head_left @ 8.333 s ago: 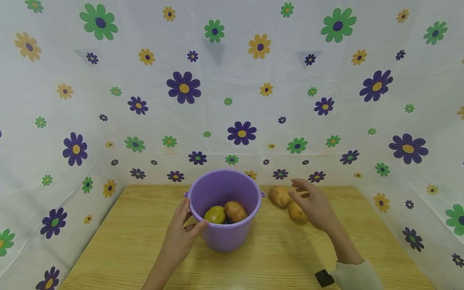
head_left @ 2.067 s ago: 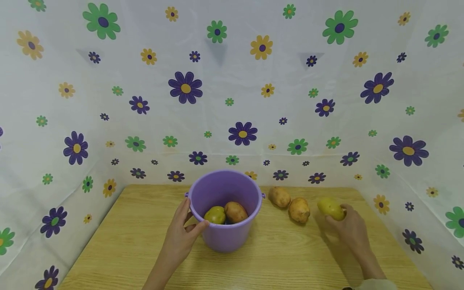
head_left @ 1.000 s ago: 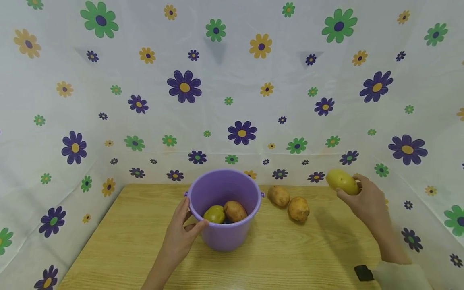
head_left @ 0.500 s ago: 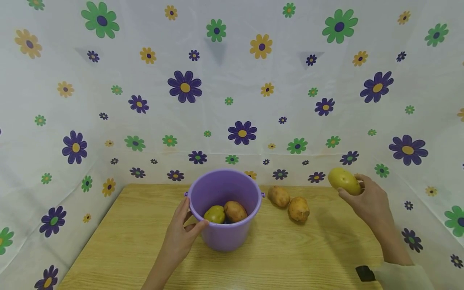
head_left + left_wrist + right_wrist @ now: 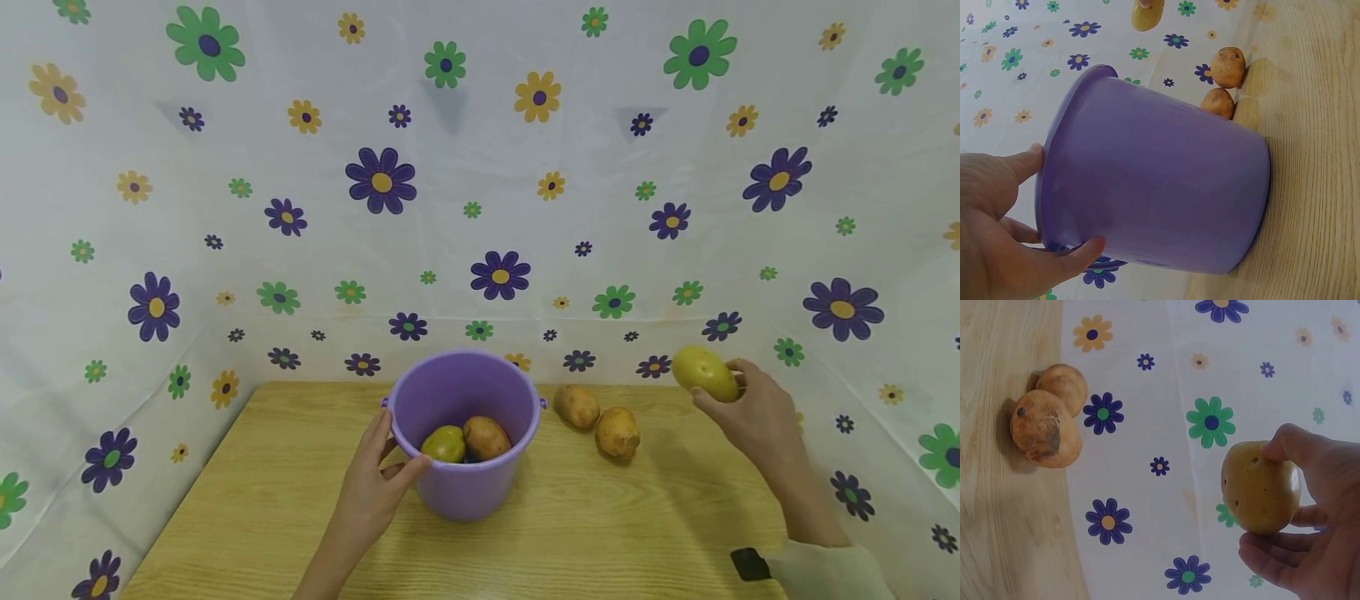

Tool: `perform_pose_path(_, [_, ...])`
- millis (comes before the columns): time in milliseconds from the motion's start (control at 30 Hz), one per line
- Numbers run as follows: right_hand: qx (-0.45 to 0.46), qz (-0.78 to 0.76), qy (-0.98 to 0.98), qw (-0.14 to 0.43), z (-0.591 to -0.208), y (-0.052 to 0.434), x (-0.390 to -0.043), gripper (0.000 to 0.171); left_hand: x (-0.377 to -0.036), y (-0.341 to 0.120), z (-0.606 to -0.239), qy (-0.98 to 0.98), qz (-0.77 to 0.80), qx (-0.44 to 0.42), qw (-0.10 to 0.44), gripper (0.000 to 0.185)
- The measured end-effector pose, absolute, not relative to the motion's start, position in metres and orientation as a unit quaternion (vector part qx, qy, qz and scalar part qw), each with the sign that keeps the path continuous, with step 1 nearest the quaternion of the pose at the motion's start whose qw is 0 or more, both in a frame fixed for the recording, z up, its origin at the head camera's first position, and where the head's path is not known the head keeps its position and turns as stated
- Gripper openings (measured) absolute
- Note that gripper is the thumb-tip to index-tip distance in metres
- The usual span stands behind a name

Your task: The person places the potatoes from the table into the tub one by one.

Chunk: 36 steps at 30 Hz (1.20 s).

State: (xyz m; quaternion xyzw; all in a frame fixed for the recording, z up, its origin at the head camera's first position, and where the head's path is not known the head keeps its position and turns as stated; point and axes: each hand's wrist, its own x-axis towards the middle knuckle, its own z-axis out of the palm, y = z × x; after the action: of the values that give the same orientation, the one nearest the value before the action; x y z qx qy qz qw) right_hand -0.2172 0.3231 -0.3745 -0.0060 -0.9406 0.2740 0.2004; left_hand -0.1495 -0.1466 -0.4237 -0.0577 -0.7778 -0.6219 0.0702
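Note:
A purple bucket (image 5: 468,492) stands upright on the table, its rim gripped at the near left by my left hand (image 5: 375,475). In the left wrist view, fingertips and thumb (image 5: 1088,253) press the bucket near its rim. Inside lie a brown potato (image 5: 487,437) and a rounded greenish one (image 5: 444,444); the bucket's bottom is mostly hidden. Off to the right, my right hand (image 5: 761,417) holds a smooth yellow-green potato (image 5: 703,372) in the air between thumb and fingers. The right wrist view shows small dark eyes on this potato (image 5: 1260,487).
Two brown potatoes lie close together right of the bucket, one farther back (image 5: 577,407) and one nearer (image 5: 618,433). The wooden table (image 5: 262,500) is bordered behind and at both sides by a white flower-print sheet (image 5: 480,167).
Earlier, my right hand was empty above the brown potatoes. It then gripped the yellow-green potato low on the right and lifted it. Over the last second it barely moved. My left hand stayed put.

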Motion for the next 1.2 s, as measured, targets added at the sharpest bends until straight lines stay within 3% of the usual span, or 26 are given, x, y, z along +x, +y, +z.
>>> perform_pose_path(533, [0.062, 0.298, -0.930, 0.204, -0.369, 0.289, -0.224, 0.054, -0.151, -0.146, -0.425, -0.777, -0.622, -0.062, 0.072, 0.093])
perform_pose_path(1200, [0.123, 0.318, -0.923, 0.180, -0.363, 0.219, -0.227, 0.051, -0.152, -0.148, -0.426, -0.778, -0.620, -0.067, 0.075, 0.093])
